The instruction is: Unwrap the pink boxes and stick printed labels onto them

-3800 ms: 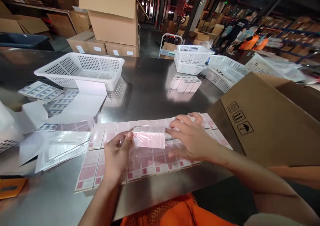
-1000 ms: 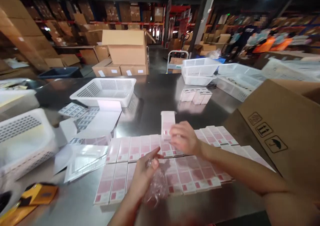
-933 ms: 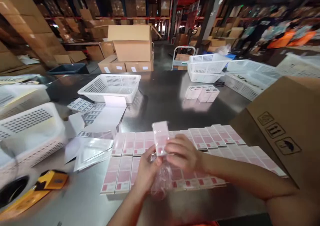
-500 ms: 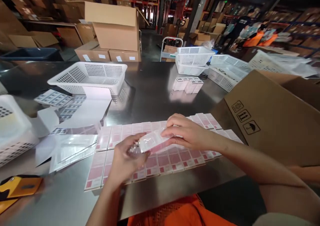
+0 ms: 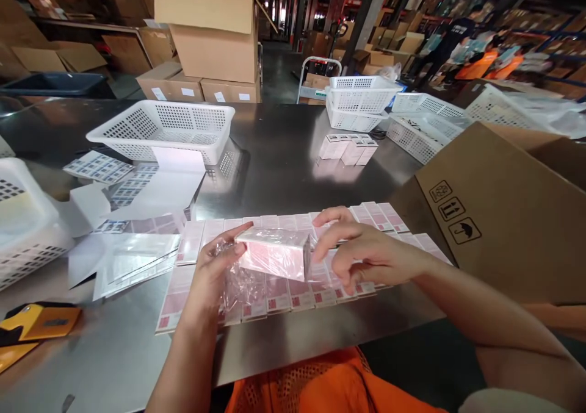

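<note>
Two hands meet over a steel table [image 5: 284, 175], sharing one pink box [image 5: 274, 251] held lengthwise above the rows of flat pink boxes [image 5: 293, 291] laid out side by side. The left hand [image 5: 213, 279] grips the box's left end, thumb on the near face, fingers curled over the top, and a crumpled clear plastic bag [image 5: 240, 288] hangs from that end below the palm; the bag seems to wrap part of the box, though the film is too glossy to be sure how far. The right hand [image 5: 366, 254] pinches the box's right end with its fingertips, the other fingers bent loosely beneath.

At ten o'clock from the hands, near the laid-out rows, lies a stack of clear sleeves [image 5: 132, 263] with white paper sheets beside it. Farther at eleven o'clock stands a white perforated basket [image 5: 160, 129]. At one o'clock, well apart, a small cluster of upright white boxes [image 5: 348, 147] stands before stacked white baskets [image 5: 359, 99]. At three o'clock a tilted cardboard carton [image 5: 499, 211] leans at the table's edge. At eight o'clock a yellow tool [image 5: 39, 321] lies at the table's near edge.
</note>
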`<state>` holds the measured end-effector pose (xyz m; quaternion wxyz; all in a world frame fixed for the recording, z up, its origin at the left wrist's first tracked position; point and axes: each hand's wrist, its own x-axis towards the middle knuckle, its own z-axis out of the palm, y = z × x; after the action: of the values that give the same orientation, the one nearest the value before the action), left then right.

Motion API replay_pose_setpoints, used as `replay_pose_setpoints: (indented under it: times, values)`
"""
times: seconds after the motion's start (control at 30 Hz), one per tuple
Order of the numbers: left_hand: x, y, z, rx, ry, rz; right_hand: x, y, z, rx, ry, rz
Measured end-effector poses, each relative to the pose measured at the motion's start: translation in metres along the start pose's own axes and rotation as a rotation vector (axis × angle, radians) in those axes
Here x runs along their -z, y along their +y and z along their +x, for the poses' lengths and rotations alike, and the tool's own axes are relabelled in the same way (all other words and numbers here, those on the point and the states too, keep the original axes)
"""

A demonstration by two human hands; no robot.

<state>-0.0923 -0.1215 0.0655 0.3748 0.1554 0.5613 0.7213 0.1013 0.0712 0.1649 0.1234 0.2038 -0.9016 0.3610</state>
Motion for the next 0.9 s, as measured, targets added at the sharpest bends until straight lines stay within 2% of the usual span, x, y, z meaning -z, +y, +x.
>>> replay_pose_setpoints:
  times: [0.1, 0.2, 0.3, 0.4, 0.47, 0.6, 0.67, 0.73, 0.83, 0.9]
  values:
    - [0.003, 0.0, 0.005, 0.125, -0.041, -0.117, 0.008, -0.002, -0.002, -0.011, -0.142, -0.081]
    - [0.002, -0.003, 0.008, 0.145, -0.013, -0.088, 0.005, -0.005, -0.007, -0.135, -0.159, -0.533]
    - [-0.001, -0.006, 0.008, 0.101, 0.033, -0.056, -0.006, -0.005, -0.012, -0.225, -0.125, -0.858]
    - [-0.006, -0.009, 0.004, -0.012, 0.101, 0.098, -0.02, 0.001, -0.012, -0.359, 0.036, -0.941]
    - [-0.01, -0.011, 0.001, -0.09, 0.151, 0.242, -0.031, 0.007, -0.01, -0.452, 0.156, -0.87]
    - [-0.018, -0.016, -0.004, -0.289, 0.305, 0.45, -0.047, 0.023, -0.002, -0.652, 0.398, -0.499]
    - [-0.021, -0.017, -0.006, -0.366, 0.359, 0.496, -0.051, 0.028, 0.0, -0.679, 0.548, -0.305]
    - [-0.023, -0.019, -0.01, -0.384, 0.365, 0.486, -0.051, 0.03, -0.002, -0.672, 0.67, -0.114]
    - [-0.026, -0.025, -0.017, -0.45, 0.374, 0.518, -0.045, 0.024, -0.011, -0.716, 0.754, 0.118]
    - [-0.027, -0.032, -0.022, -0.533, 0.4, 0.512, -0.042, 0.02, -0.019, -0.791, 0.731, 0.204]
